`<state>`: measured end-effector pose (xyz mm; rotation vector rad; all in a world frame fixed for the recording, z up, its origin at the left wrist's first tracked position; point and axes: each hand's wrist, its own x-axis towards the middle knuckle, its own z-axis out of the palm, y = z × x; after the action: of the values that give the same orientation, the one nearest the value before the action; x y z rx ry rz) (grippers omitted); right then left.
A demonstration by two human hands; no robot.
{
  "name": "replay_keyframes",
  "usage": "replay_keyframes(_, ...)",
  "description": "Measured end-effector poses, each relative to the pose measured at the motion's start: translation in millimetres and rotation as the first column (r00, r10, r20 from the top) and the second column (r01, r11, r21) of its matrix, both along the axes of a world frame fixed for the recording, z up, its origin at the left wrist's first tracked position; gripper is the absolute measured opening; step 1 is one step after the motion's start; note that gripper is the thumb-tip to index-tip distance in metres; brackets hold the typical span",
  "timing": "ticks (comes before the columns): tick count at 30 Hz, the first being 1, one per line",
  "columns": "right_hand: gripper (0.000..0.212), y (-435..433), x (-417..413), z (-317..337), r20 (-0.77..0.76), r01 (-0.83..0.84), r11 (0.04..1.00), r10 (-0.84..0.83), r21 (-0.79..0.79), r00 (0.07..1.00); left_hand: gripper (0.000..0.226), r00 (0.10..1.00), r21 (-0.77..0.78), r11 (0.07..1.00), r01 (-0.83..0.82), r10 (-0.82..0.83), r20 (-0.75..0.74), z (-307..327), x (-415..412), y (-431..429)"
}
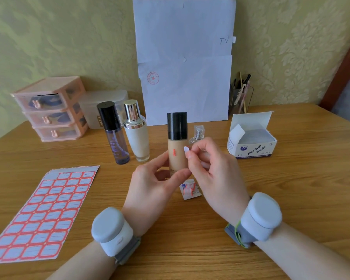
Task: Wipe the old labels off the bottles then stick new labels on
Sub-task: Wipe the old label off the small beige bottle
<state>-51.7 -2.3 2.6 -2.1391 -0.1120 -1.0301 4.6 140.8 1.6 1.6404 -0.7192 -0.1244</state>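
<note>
A beige foundation bottle [175, 152] with a black cap stands upright at the table's middle. My left hand [152, 188] grips its lower body between thumb and fingers. My right hand [212, 170] pinches a small white label [186, 149] beside the bottle's right side, touching or almost touching the glass. A small red mark shows on the bottle's front. A sheet of red-bordered blank labels [42, 215] lies flat at the left. An open box of alcohol pads [251, 138] sits at the right.
A purple bottle [114, 136] and a cream bottle [136, 134] stand to the left, a small clear perfume bottle [198, 135] behind my fingers. Crumpled label scraps [189, 188] lie below my hands. Pink drawers [51, 110], a frosted box and a pen holder [240, 98] line the wall.
</note>
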Motion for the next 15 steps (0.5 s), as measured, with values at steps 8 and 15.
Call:
replay_keyframes(8, 0.011, 0.7, -1.8, 1.6, -0.008, 0.0, 1.0, 0.0, 0.015, 1.0, 0.064, 0.995, -0.093, 0.996, -0.003, -0.006, -0.096, 1.2, -0.1, -2.7)
replay_keyframes(15, 0.011, -0.4, -1.3, 1.5, -0.015, 0.007, 1.0, -0.007, -0.005, 1.0, 0.054, 0.976, -0.137, 0.988, 0.072, -0.098, -0.196, 3.3, -0.2, -1.0)
